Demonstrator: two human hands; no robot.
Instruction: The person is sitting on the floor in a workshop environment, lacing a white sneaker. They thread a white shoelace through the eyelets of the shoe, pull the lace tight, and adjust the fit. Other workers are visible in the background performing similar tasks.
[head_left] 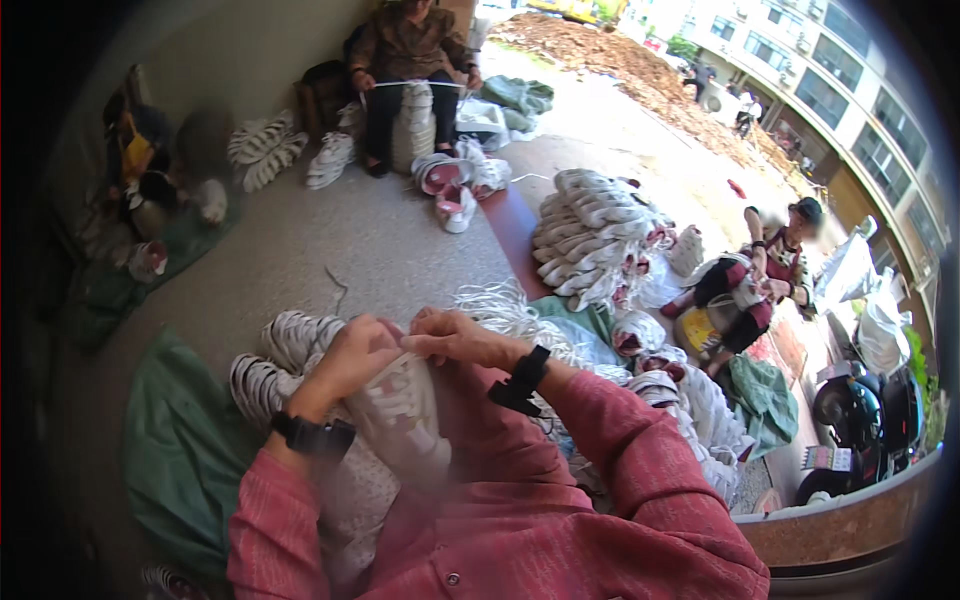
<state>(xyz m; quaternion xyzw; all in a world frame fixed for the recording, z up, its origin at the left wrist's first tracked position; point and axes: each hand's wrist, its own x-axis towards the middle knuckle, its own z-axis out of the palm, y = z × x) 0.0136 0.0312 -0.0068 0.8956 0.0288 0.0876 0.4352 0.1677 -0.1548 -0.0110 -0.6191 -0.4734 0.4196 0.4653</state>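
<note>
Hands' grip [360,350] [450,336] meets at white shoe [402,400], hold unclear; white sack [885,335] hides its contents.

A green cloth [180,440] lies on the floor [250,270] at left. By a pale wall [240,50] sits a person in brown [412,48]; at right sits another person [792,255] in a dark cap [808,210], near white sacks [882,325] and a scooter [850,415]. Beyond, brown earth [575,50] is heaped near a windowed building [840,62].
</note>
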